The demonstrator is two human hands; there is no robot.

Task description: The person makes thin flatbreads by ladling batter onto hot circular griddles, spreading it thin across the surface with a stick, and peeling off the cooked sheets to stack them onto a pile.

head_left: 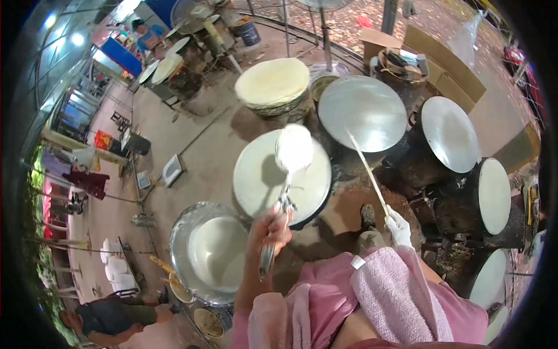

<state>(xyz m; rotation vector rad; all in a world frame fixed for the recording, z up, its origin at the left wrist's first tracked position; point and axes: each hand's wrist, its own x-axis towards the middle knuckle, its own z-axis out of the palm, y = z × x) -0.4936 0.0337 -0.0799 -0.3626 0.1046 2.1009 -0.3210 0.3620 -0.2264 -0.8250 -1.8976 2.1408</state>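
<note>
My left hand (274, 231) is closed around the handle of a metal ladle (294, 148) whose bowl holds white batter. The ladle hangs over a round pan (250, 174) with a pale, batter-coloured surface. My right hand (397, 227), in a white glove, grips a thin wooden stick (367, 168); its far tip overlaps the edge of a shiny round metal griddle (362, 109). Left of my left arm stands a wide metal basin (178, 248) with white batter (218, 253) in it. Beyond the pan lies a stack of thin, pale round sheets (272, 80).
More round griddles (451, 133) on dark stoves curve along the right. An open cardboard box (444, 65) stands at the back right. One person (117, 318) is at the lower left, another (148, 39) at the far upper left. A bucket (211, 322) sits beside the basin.
</note>
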